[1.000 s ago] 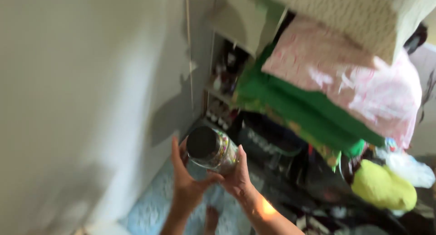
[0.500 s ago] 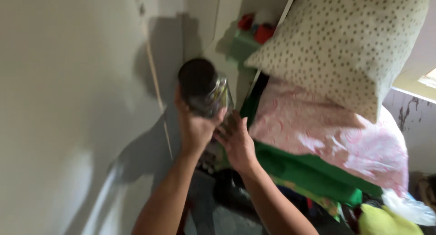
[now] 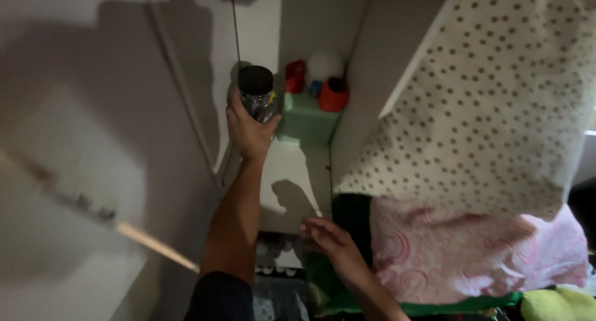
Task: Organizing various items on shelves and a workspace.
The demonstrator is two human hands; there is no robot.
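A: From the head view, what could go wrong here? The left hand (image 3: 248, 130) has the jar (image 3: 257, 97) raised just beside the green shelf (image 3: 307, 119), at its left edge; the hold is from below and behind only, so I judge the jar could tip off the palm, or knock the things already on the shelf.

B: Agreed; the red item (image 3: 295, 76), the white ball (image 3: 325, 65) and the orange cup (image 3: 333, 95) crowd that shelf, so there looks to be little free room; a nudge could send one down.

A: And the fingers?

B: The left fingers (image 3: 234, 103) curl closed round the lower part of the jar, thumb on the side nearer the shelf; its black lid (image 3: 255, 80) stands clear above them. The right hand (image 3: 328, 237) hangs well below the shelf, fingers loosely spread, holding nothing; it is near the pink cloth (image 3: 472, 259) under the dotted pillow (image 3: 496, 110).
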